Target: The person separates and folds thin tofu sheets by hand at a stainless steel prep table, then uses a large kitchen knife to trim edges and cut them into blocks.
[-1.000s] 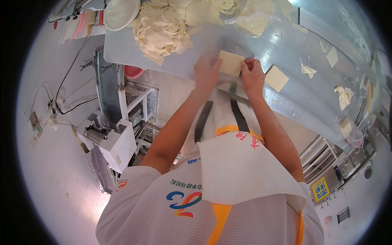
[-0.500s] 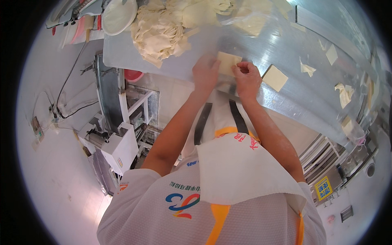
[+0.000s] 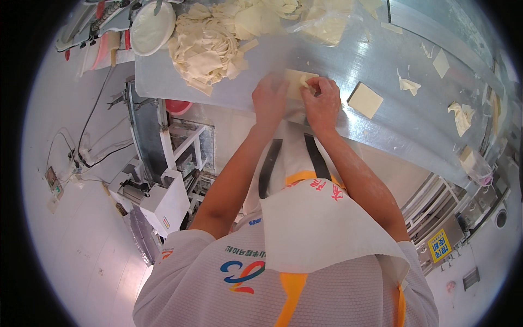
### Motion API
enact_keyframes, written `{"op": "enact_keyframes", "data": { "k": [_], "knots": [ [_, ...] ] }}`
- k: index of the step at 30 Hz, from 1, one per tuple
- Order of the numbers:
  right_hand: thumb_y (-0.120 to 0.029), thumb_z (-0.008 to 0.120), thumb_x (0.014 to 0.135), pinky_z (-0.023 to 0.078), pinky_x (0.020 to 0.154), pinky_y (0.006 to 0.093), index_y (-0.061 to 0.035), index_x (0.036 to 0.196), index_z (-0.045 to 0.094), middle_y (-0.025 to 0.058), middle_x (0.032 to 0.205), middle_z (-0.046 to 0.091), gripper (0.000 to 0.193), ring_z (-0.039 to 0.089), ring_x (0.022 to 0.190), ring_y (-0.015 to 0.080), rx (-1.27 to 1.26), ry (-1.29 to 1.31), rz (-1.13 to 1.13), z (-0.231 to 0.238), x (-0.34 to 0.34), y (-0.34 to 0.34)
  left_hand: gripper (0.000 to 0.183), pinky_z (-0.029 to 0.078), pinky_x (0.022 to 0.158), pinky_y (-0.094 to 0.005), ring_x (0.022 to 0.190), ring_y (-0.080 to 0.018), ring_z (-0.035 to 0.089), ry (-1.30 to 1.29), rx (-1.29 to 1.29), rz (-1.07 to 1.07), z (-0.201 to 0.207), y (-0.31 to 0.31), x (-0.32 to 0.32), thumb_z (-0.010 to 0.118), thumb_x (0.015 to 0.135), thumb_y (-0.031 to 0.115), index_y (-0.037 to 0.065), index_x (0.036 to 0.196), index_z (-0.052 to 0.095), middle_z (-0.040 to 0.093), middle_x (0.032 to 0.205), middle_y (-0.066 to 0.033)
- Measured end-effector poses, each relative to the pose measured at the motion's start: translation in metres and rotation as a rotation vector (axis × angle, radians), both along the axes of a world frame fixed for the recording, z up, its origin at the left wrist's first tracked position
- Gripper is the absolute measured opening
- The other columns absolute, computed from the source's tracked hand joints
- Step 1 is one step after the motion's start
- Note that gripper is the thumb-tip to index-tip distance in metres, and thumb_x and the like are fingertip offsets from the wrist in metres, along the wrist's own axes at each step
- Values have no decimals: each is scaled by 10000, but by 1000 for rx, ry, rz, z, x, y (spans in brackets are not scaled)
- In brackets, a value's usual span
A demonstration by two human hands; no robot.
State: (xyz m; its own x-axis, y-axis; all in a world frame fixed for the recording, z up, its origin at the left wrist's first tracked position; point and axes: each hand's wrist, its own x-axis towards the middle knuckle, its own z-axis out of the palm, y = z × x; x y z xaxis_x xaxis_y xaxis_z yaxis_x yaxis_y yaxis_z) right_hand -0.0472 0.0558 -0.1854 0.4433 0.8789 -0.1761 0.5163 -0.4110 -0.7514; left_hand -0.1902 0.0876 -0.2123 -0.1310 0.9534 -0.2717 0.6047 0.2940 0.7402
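Observation:
A small stack of pale square dough sheets [image 3: 296, 77] lies on the steel worktable between my hands. My left hand [image 3: 271, 99], a little blurred, is closed at the stack's left edge, its thumb against it; its other fingertips hardly show. With thumb and fingers pinched, my right hand [image 3: 322, 103] holds a curled-up bit of a dough sheet [image 3: 304, 81] at the stack's right side. Just right of that hand sits a second square stack of dough sheets [image 3: 365, 100], turned at an angle.
A heap of crumpled dough scraps [image 3: 204, 52] lies far left, beside a round white tub [image 3: 152, 27]. Behind the hands is a plastic bag of dough [image 3: 327, 27]. Loose dough pieces [image 3: 408, 84] dot the right side of the worktable [image 3: 229, 95]. Underneath is a red basin [image 3: 178, 106].
My right fingers have lifted and curled a bit of the dough sheet that lay flat before. My left hand stays at the stack's left edge. The whole view has shifted slightly.

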Motion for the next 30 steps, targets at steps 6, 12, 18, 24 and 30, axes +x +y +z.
{"op": "enact_keyframes", "data": {
  "k": [6,12,18,24,30],
  "knots": [
    [-126,764,891,550,844,444,-66,1091,691,115,998,747,222,698,913,303,95,-47,157,10,-16,-10,183,580,798,-340,785,-183,718,-54,2,-4,15,-2,-3,759,971,198,29,1042,770,779,887,-89],
    [-129,742,979,579,792,386,-47,1115,660,108,1002,763,179,750,867,279,32,339,355,103,-34,-10,356,590,895,-393,1021,-250,732,-677,-214,331,28,-13,-48,617,1097,296,-8,1257,713,762,1221,-136],
    [-111,810,957,594,823,310,-31,1117,665,46,997,775,230,753,921,132,-98,622,137,142,-18,-2,871,529,1103,-512,1219,-348,694,-1618,-807,377,108,-12,-59,318,1117,693,-38,1542,525,679,1394,-206],
    [-127,834,916,583,856,303,-13,1173,668,80,1045,761,327,728,942,158,-227,666,67,150,28,-4,473,582,1038,-407,1196,-248,715,-959,-575,16,133,-23,-28,618,1119,290,-48,1450,602,715,1344,-140],
    [27,837,866,566,910,288,-30,1202,684,13,1111,718,373,687,1044,123,-54,1049,64,154,83,-22,281,602,967,-356,1099,-238,746,-374,-317,-361,213,-11,13,705,1022,67,16,1296,747,778,1225,-110]
  ]
}}
